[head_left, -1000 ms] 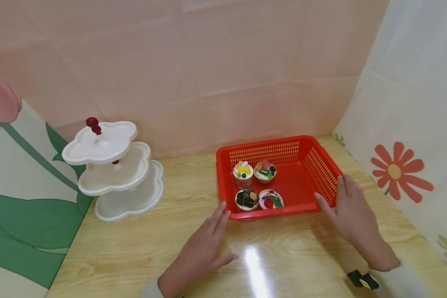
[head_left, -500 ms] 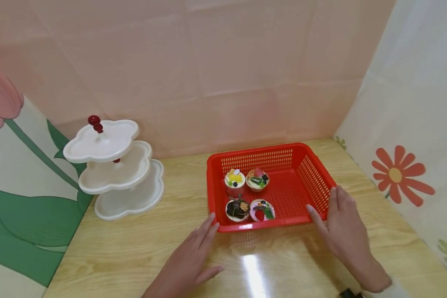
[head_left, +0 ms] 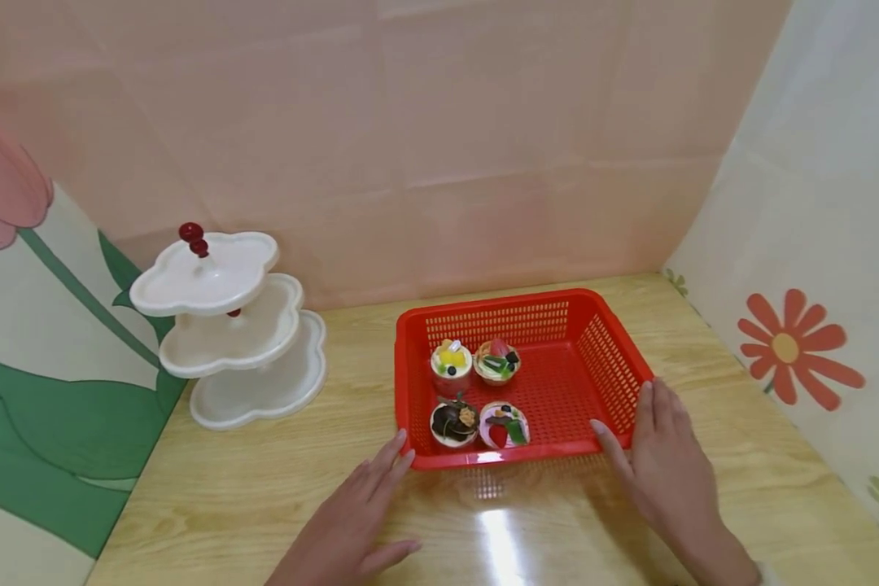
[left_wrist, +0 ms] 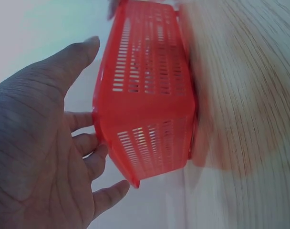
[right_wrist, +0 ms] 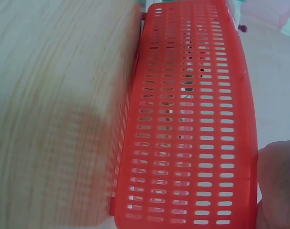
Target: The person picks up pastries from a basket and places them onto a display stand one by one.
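Wood-grain surface (head_left: 227, 505) with a pink backdrop (head_left: 483, 122) along its back edge; white three-tier stand (head_left: 216, 281) by the back left corner. Red basket (head_left: 557, 449) sits right of the stand, its far side towards the back edge.

Basket contents, all in its left half: yellow-topped cup (head_left: 451, 365) and green-and-red tart (head_left: 496, 362) behind, chocolate cake (head_left: 454, 423) and pink cake (head_left: 504, 426) in front.

Left hand (head_left: 347, 517): fingertips touch the rim at the basket's near left corner, thumb spread wide and off it. Right hand (head_left: 666, 472): fingers extended along the right side near the front corner, thumb well apart at the near rim.

Progress (judged): repositioning of the basket under way; all four pastries lie inside, neither hand touching them. Release of the rim not yet done.

Versus 1.0 s ago: basket closer to the person and slightly further left; pastry arrangement unchanged.
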Demonstrator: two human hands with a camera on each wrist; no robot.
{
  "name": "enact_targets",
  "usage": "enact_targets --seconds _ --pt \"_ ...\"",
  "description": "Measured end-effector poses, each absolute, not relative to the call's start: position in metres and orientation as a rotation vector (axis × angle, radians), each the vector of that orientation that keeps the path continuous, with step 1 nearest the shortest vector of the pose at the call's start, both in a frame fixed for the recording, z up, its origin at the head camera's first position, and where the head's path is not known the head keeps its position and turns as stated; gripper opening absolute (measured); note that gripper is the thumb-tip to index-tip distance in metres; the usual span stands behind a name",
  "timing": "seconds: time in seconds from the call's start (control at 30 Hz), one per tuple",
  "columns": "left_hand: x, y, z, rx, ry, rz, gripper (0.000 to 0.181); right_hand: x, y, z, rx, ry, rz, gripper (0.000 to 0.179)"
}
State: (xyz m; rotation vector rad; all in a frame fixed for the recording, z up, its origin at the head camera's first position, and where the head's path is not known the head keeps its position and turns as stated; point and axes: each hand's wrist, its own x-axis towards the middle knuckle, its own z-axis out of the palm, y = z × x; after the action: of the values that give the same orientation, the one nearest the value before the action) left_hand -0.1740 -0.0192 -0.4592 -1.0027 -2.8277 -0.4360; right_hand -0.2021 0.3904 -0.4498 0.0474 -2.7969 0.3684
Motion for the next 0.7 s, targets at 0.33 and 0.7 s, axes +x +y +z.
enact_targets --seconds 0.33,0.7 --pt "-0.177 -0.020 -0.464 -1.025 -2.665 -0.351 0.094 -0.199 0.392 -0.447 0.051 -2.811 0.365 0.094" --pt "-0.176 -0.013 -0.460 -0.980 -2.650 -0.408 0.089 -0.199 0.403 -0.448 0.111 -2.810 0.393 0.097"
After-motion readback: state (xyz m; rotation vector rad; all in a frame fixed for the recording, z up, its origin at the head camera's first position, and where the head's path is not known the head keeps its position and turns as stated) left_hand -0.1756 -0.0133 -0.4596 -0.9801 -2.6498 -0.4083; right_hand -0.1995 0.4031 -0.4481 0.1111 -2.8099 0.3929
